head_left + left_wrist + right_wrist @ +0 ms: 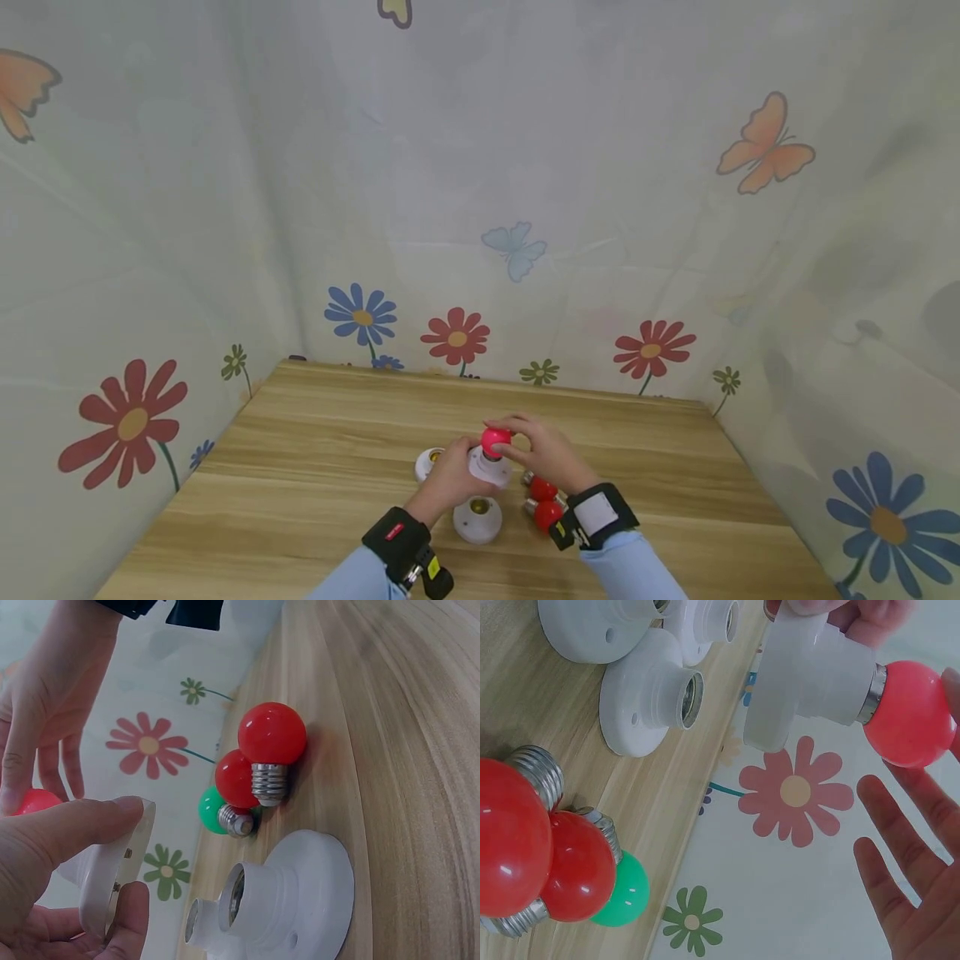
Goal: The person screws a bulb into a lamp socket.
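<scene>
My left hand (448,479) grips a white lamp socket (491,471) by its round base, thumb on the underside in the left wrist view. A round red bulb (495,440) sits in the socket's mouth, a strip of its metal screw base (873,694) showing. The fingertips of my right hand (553,454) are around the glass of this bulb, and its other fingers are spread in the right wrist view. Socket and bulb are held above the table, tilted. Below them stand more white sockets (477,527) with open mouths.
Right of the sockets, loose red bulbs (581,866) and a green bulb (628,891) lie close together on the wooden table (337,433). Another white socket (424,464) stands partly behind my left hand. A flower-printed curtain (600,275) surrounds the table's back and sides.
</scene>
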### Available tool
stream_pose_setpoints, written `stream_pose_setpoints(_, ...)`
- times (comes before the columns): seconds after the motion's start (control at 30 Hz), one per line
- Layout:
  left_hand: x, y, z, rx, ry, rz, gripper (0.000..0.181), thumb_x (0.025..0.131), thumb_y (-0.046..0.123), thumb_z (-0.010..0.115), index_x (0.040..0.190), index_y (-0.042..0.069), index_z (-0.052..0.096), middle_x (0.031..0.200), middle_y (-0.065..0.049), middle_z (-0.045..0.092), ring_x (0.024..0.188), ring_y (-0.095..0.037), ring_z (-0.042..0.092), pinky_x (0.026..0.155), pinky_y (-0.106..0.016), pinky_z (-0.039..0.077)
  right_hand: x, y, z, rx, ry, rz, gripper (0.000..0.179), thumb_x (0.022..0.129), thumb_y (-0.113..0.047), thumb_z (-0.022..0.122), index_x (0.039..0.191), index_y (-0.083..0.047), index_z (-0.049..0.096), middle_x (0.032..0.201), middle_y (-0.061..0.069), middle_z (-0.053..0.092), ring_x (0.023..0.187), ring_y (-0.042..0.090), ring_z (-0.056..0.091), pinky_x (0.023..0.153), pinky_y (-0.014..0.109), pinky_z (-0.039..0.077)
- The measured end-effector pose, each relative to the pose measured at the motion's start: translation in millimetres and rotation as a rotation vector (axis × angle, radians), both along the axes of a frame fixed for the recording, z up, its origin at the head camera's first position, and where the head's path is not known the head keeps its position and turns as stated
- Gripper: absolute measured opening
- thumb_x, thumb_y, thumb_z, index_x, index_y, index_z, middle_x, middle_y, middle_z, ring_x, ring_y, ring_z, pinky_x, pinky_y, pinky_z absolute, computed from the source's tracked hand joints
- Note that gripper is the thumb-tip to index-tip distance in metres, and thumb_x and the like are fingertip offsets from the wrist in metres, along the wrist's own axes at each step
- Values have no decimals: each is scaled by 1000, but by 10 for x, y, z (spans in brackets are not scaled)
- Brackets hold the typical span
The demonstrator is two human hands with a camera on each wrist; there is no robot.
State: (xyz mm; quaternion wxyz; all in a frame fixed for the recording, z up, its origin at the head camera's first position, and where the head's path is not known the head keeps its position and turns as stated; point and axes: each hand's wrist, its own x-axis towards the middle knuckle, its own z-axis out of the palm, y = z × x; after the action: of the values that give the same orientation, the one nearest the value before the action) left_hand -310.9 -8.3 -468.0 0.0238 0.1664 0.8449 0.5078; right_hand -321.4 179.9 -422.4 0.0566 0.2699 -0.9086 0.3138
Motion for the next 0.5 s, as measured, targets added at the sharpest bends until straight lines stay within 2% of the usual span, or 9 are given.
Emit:
stream_pose_setpoints(0.17, -4, -4, -4, 3, -9, 3, 69, 71, 18, 86, 127, -1, 51, 121, -16, 59, 108, -32, 58, 94, -53, 50, 9, -23, -2, 1, 17, -22, 42, 88, -33, 70, 129, -32, 62, 120, -4, 63, 105, 21, 60, 89, 48, 54)
stream_pose_setpoints(0.23, -6, -5, -8, 5, -11, 4, 70, 71, 18, 86, 127, -1, 50, 121, -16, 58, 109, -31, 58, 95, -52, 49, 7, -16, -6, -6, 20, -9, 45, 88, -34, 70, 132, -33, 59, 123, -3, 61, 106, 23, 59, 87, 47, 55)
stream_pose_setpoints(0.33, -11, -7, -8, 10, -9, 5, 72, 71, 19, 87, 129, 0, 49, 122, -16, 58, 110, -32, 58, 96, -52, 49, 1, 11, -3, -31, 20, 50, 48, 91, -33, 66, 138, -31, 53, 133, -1, 55, 117, 26, 55, 92, 51, 52)
stream_pose_setpoints(0.4, -17, -10, -6, 12, -6, 4, 73, 70, 19, 87, 130, -1, 49, 123, -16, 58, 110, -32, 58, 96, -53, 48, -2, 35, 5, -50, 13, 108, 47, 95, -29, 62, 140, -28, 52, 141, 1, 51, 126, 29, 50, 98, 57, 46)
stream_pose_setpoints(0.5, -29, -18, -3, 7, 5, 5, 74, 70, 20, 87, 130, -2, 49, 123, -17, 59, 110, -32, 58, 96, -53, 48, -10, 64, 17, -59, 0, 180, 43, 97, -21, 57, 140, -24, 52, 145, 1, 49, 135, 29, 43, 104, 58, 40)
